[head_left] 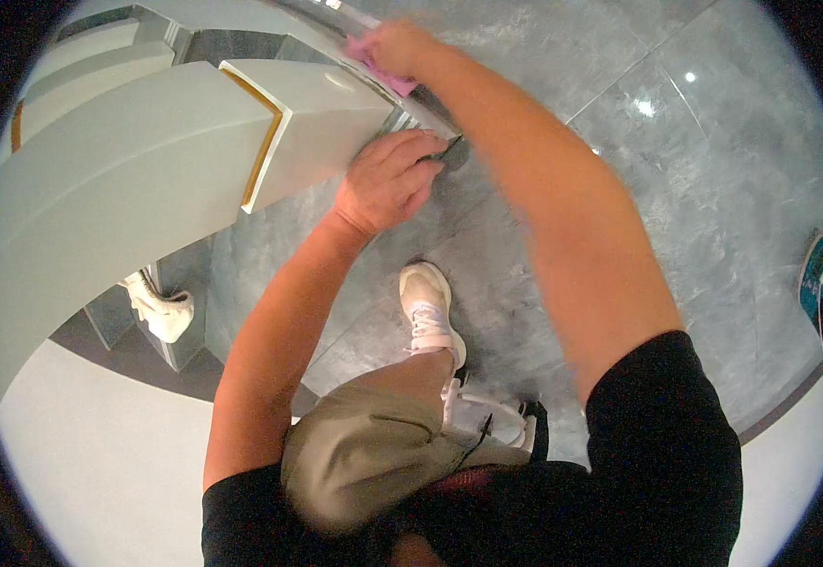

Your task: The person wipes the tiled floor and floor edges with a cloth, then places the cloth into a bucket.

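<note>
My right hand (404, 51), slightly blurred, is closed on a pink cloth (394, 83). It presses the cloth against the long edge of a pale panel (435, 121) that looks like a cabinet door. Closer to me, my left hand (388, 180) has its fingers curled at the panel's near corner. A small dark piece shows at those fingertips, too hidden to name. Left of both hands stands a white cabinet front (312, 128) with gold trim (265, 142) along its side.
More white curved fronts (118, 161) fill the left side. Grey marbled floor tiles (695, 180) lie below and to the right. A pair of white shoes (161, 307) sits in a dark recess at left. A teal shoe (818, 279) lies at the far right. My foot (425, 302) is below my hands.
</note>
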A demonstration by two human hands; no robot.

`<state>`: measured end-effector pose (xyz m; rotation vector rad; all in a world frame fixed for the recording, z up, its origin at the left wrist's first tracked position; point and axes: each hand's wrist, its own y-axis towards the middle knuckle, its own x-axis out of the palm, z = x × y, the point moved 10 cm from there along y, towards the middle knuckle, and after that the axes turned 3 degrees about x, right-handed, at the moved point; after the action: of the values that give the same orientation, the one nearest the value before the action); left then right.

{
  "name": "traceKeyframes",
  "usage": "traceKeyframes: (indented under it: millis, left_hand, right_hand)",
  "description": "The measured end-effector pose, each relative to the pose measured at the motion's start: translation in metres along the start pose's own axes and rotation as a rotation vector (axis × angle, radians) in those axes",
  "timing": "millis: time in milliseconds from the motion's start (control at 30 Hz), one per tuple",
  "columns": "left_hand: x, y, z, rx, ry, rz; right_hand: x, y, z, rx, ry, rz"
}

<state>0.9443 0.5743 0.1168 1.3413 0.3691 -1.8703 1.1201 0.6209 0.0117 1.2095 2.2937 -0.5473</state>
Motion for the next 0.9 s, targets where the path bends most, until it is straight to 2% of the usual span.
traceKeyframes:
  millis: [67, 133, 267, 367, 467, 533, 567, 633, 667, 733, 767, 833, 867, 900]
  left_hand:
    - [0.0, 0.0, 0.001, -0.01, -0.003, 0.005]
    - [-0.002, 0.002, -0.002, -0.007, -0.002, 0.019]
    - [0.0, 0.001, -0.001, -0.002, -0.012, 0.013]
    - [-0.001, 0.003, 0.0, -0.007, 0.009, 0.01]
    - [0.001, 0.002, 0.0, -0.011, 0.018, -0.007]
    - [0.003, 0.002, -0.003, -0.033, 0.014, -0.021]
    - [0.003, 0.004, -0.005, -0.034, 0.037, -0.035]
    - [0.006, 0.0, -0.001, -0.032, 0.05, -0.048]
    - [0.005, 0.0, -0.002, -0.04, 0.05, -0.031]
    - [0.006, 0.002, -0.004, -0.045, 0.051, -0.022]
    - [0.006, 0.001, -0.006, -0.04, 0.041, -0.003]
    - [0.006, 0.001, -0.005, -0.045, 0.032, 0.009]
    - [0.002, 0.003, -0.002, -0.033, 0.03, 0.009]
    - [-0.001, 0.006, 0.001, -0.013, 0.031, 0.017]
  right_hand:
    - [0.027, -0.005, 0.003, -0.02, -0.062, -0.096]
    - [0.013, -0.019, -0.003, -0.239, 0.03, 0.065]
    - [-0.002, -0.1, 0.03, -0.144, 0.195, -0.002]
    - [-0.035, -0.152, 0.027, -0.156, 0.102, 0.071]
    - [-0.037, -0.188, 0.027, -0.176, -0.064, -0.049]
    - [-0.045, -0.218, 0.032, -0.131, -0.09, 0.079]
    - [-0.023, -0.227, 0.04, -0.132, -0.093, 0.067]
    - [0.045, -0.247, 0.055, -0.088, -0.113, -0.128]
    - [0.046, -0.25, 0.052, -0.084, -0.119, -0.128]
    - [0.038, -0.28, -0.01, -0.663, -0.242, 0.053]
    - [0.048, -0.26, 0.013, -0.494, -0.19, -0.153]
    - [0.005, -0.212, 0.049, -0.172, -0.13, -0.355]
    - [-0.03, -0.192, 0.066, -0.022, -0.128, -0.355]
    - [-0.058, -0.17, 0.083, -0.167, -0.258, -0.023]
